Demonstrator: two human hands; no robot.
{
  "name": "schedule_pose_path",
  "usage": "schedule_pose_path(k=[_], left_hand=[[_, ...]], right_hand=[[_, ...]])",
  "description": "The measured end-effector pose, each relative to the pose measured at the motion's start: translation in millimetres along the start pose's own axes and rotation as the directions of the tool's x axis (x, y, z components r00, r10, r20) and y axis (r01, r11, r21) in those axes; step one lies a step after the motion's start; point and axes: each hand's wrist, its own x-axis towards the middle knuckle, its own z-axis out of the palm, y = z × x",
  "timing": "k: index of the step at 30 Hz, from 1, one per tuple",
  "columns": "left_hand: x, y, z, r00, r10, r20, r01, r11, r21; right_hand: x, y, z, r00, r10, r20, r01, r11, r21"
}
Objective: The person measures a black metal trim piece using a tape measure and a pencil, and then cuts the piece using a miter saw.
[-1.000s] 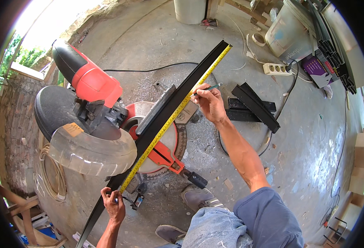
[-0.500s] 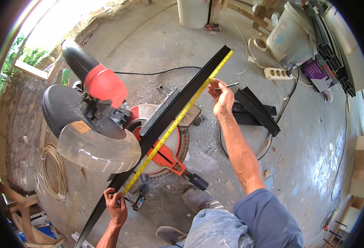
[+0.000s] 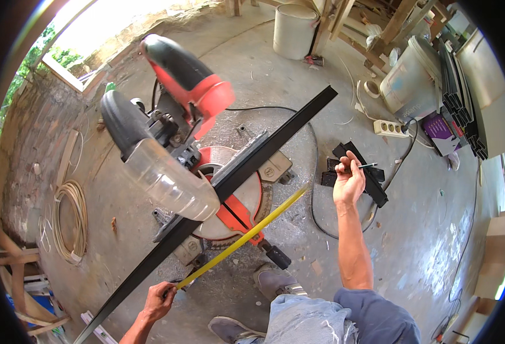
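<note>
My left hand (image 3: 162,299) is closed on the near end of a tape measure; whether it grips the case or the blade's tip is hidden. The yellow tape blade (image 3: 242,239) runs up and right from it, its far end free in the air. A long black profile (image 3: 275,142) lies slantwise across the bed of a red and black mitre saw (image 3: 235,217), left of the blade. The saw's head is raised, with a clear curved guard (image 3: 172,179). My right hand (image 3: 350,180), palm up with curled fingers, holds a slim pencil (image 3: 369,165).
Short black profile offcuts (image 3: 373,192) lie beyond my right hand. A cable loops over the dusty floor to a white power strip (image 3: 390,128). Buckets (image 3: 295,31) and stacked black profiles (image 3: 457,109) stand farther back. A hose coil (image 3: 70,223) lies left.
The tape blade has come off the black profile and swung down to the right; less of its length shows. My right hand has moved right and down, away from the profile, still with the pencil.
</note>
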Motion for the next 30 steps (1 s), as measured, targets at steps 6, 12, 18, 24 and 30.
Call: schedule_pose_path(k=[6,12,18,24,30], left_hand=[[-33,-39,13,0.985,-0.163,0.061,0.163,0.987,0.007],[-48,-32,44,0.997,-0.071,0.013,0.07,0.995,0.067],[-47,-40,74,0.999,0.028,0.046,-0.043,0.928,0.369],[-52,-69,84,0.99,0.119,-0.082,-0.084,0.936,0.341],[-69,-152,25,-0.041,-0.807,-0.59,0.304,0.552,-0.776]], right_hand=[[21,26,8,0.974,0.171,0.151,-0.137,0.968,-0.211],[54,70,57,0.943,0.318,0.102,-0.254,0.881,-0.398],[83,99,73,0.93,0.368,-0.02,-0.32,0.779,-0.539],[131,139,25,0.876,0.358,0.322,-0.146,0.835,-0.531],[168,152,-16,0.796,0.448,0.406,-0.194,0.825,-0.531]])
